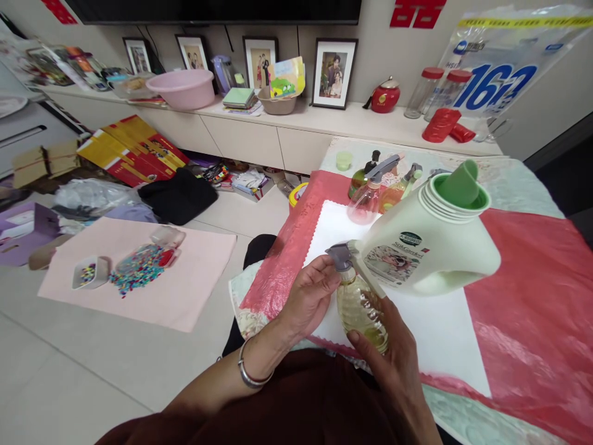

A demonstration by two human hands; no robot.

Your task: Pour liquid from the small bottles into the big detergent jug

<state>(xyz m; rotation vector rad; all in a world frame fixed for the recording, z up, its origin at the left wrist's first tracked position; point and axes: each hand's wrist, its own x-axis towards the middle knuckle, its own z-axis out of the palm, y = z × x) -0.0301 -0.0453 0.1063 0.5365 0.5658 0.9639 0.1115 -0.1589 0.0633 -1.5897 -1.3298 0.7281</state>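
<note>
My right hand [396, 349] wraps around the lower body of a clear spray bottle [359, 303] with pale yellow liquid inside. The bottle tilts slightly, its grey trigger head [341, 254] pointing up and left. At the neck, just under that head, the fingers of my left hand [308, 296] are closed; a silver bangle circles that wrist. Right behind the bottle stands a big pale green detergent jug [433, 238], uncapped, with a green cup-like piece [462, 184] sitting in its mouth. A transparent pinkish spray bottle [364, 204] is farther back on the table.
Beyond stand a green bottle with a black pump [358, 180], an amber spray bottle [391, 196] and a small green cup [343, 161]. Red plastic and a white sheet [463, 346] cover the table. Left on the floor, a pink mat [185, 296] bears colourful beads [139, 269].
</note>
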